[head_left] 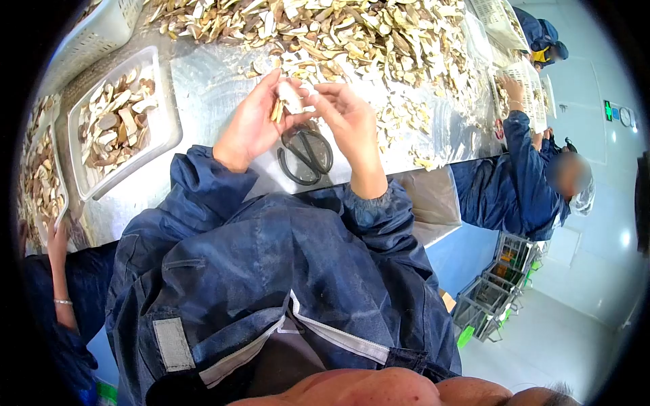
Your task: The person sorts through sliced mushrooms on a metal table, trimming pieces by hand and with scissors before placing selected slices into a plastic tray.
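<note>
Cream mushroom slice (290, 99), probably light, fragile
Best gripped edgewise; pinched by left hand (254, 126); right hand (349, 120) grip unclear.

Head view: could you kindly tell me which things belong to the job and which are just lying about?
Apparently in the job:
pale mushroom-like piece, in the left hand
heap of brown-and-cream slices
rectangular white plastic tray, holding slices

Seemingly just lying about:
black-handled scissors, not gripped, possibly a tool
stacked grey metal frames with green ends
</note>
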`<state>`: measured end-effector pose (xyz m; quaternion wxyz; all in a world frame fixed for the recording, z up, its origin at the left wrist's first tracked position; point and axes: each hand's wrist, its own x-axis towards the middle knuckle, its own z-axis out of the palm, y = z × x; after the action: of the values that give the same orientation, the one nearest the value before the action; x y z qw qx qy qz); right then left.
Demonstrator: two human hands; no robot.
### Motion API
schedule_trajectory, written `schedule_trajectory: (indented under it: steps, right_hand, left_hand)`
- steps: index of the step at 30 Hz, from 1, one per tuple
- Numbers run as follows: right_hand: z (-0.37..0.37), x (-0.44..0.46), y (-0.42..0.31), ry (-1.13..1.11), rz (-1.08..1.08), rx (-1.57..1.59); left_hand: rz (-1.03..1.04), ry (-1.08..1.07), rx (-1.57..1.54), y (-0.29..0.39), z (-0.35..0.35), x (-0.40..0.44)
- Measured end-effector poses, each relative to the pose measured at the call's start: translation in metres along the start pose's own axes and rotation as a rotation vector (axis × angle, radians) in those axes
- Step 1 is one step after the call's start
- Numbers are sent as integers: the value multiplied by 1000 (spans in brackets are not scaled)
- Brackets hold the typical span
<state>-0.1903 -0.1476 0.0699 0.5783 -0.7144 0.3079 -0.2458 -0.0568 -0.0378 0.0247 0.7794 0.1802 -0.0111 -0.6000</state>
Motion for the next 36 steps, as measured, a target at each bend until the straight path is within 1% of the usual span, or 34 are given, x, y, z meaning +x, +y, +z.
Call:
schedule_trajectory:
  steps: [1,2,3,4,5,6,8,11,14,16,19,22,26,28,29,32,33,36]
  right_hand:
    - [-9,8,2,44,-21,-122]
    - [-18,17,3,88,-43,-245]
    - [-26,28,-1,224,-11,-495]
    - [-38,42,18,294,-125,-597]
    - [-47,52,36,271,-194,-721]
    - [-49,57,37,245,-265,-843]
    - [-45,58,44,210,-273,-868]
    - [-36,59,45,171,-293,-893]
    - [-36,65,51,160,-281,-877]
    - [-35,61,49,143,-269,-878]
    - [-37,54,40,71,-142,-679]
    - [-37,44,25,-52,194,-243]
    - [-28,24,-1,-200,225,5]
    - [-19,14,-20,-297,204,100]
    - [-15,16,-23,-302,132,94]
    - [-25,49,8,14,37,-138]
    - [-29,60,14,107,-12,-376]
    - [-21,77,34,53,-193,-663]
  left_hand:
    - [-39,55,33,0,2,0]
    - [-42,34,45,-1,-3,1]
    - [-44,12,57,-1,-12,3]
    - [-47,-9,68,-1,-16,4]
    - [-54,39,62,-1,-12,2]
    - [-69,-6,56,0,-15,3]
    - [-93,-88,45,4,-24,4]
    - [-46,45,92,2,-8,-1]
    - [-34,67,98,3,-5,0]
    - [14,88,100,1,-5,0]
    - [39,101,92,0,-10,2]
    - [46,94,103,-1,-20,4]
    - [68,70,116,-3,-11,3]
    - [38,97,29,-5,6,-1]
    - [22,111,-13,-5,11,-2]
    - [-19,-33,14,-7,-6,1]
    - [-35,-27,5,-6,-12,2]
    - [-25,-105,0,-4,-21,3]
